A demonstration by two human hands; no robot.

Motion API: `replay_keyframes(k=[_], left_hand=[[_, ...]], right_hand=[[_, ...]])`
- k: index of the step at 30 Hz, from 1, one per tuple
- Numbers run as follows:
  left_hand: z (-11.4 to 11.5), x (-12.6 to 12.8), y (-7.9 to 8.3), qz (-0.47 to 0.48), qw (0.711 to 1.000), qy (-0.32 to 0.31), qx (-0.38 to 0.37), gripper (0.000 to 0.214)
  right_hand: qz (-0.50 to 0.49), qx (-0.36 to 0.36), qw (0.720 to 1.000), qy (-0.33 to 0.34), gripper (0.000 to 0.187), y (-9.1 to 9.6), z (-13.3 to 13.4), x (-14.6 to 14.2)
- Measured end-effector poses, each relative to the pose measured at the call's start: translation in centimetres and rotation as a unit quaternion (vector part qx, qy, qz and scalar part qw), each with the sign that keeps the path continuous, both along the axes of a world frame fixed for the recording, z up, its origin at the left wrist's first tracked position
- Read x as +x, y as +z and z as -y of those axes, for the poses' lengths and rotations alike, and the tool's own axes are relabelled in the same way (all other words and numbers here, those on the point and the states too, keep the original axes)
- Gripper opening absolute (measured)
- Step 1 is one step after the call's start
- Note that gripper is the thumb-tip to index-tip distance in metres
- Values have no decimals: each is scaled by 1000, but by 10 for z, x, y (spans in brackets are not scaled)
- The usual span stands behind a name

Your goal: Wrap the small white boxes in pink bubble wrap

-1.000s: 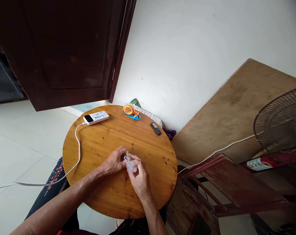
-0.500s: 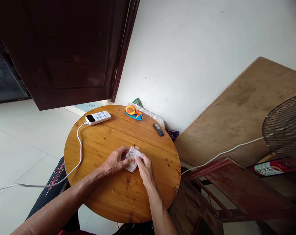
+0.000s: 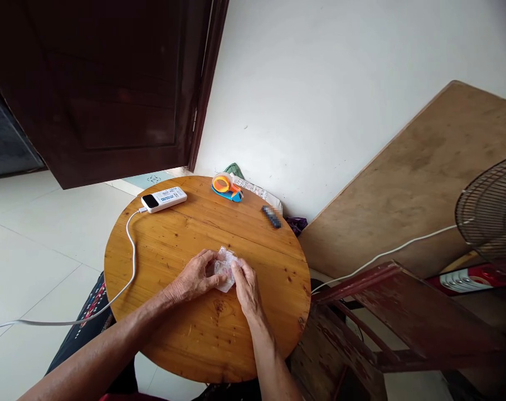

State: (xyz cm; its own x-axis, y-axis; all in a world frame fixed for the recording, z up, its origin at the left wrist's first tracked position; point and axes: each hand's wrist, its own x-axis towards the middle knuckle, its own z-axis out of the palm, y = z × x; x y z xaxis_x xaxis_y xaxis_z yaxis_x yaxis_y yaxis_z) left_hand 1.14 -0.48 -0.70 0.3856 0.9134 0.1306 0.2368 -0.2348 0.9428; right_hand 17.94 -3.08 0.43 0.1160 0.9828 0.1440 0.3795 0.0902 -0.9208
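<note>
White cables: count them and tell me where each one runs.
2. One cable runs from the power bank off the left edge of the round table; the other stretches across the leaning board toward the fan. More may be hidden.

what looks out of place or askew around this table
A big wooden board leans tilted against the wall, right of the round table. The white cable from the white device trails off the table's edge. Left hand and right hand hold a crumpled clear plastic bag.
</note>
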Motion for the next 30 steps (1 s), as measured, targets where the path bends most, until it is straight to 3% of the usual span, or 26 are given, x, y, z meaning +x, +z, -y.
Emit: replay_keyframes(k=[6,12,16,21,26,30], left_hand=[[0,1,-7,62,996,-34,-63,42],[-1,4,-6,125,990,-19,-68,57],[-5,4,-11,117,991,6,-72,71],[-7,2,-13,115,990,16,-74,74],[-5,-1,-4,52,996,34,-63,70],[-1,-2,4,50,997,12,-52,67]], right_hand=[[23,5,1000,11,32,-2,-1,1],[-42,13,998,43,31,4,3,-4],[-73,13,995,63,40,3,5,-1],[-109,-5,990,86,49,-4,6,3],[-73,-22,995,63,55,-12,7,4],[-84,-5,996,30,58,-16,7,3]])
